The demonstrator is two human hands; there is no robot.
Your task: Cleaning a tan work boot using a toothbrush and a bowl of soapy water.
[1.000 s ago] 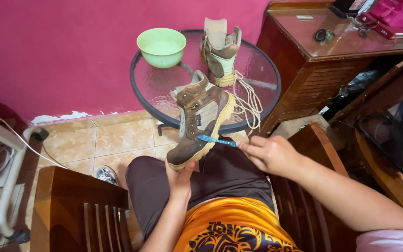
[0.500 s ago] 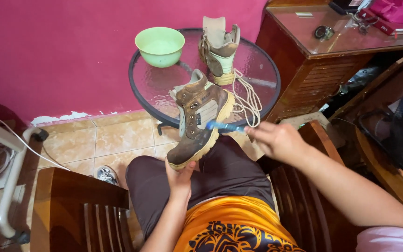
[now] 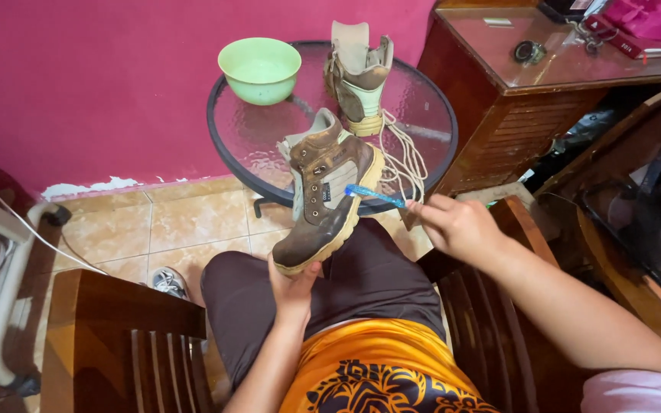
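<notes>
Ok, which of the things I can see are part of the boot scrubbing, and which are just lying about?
In use:
brown boot, toe held by left hand
blue toothbrush in right hand, bristles on the boot's side

Lying about:
second boot with loose laces
green bowl
glass table
sneaker on the floor

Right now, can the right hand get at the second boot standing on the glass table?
Probably yes. The right hand holds a blue toothbrush against the held boot, just short of the second boot on the glass table. Nothing blocks that side, but it must free its fingers first.
</notes>
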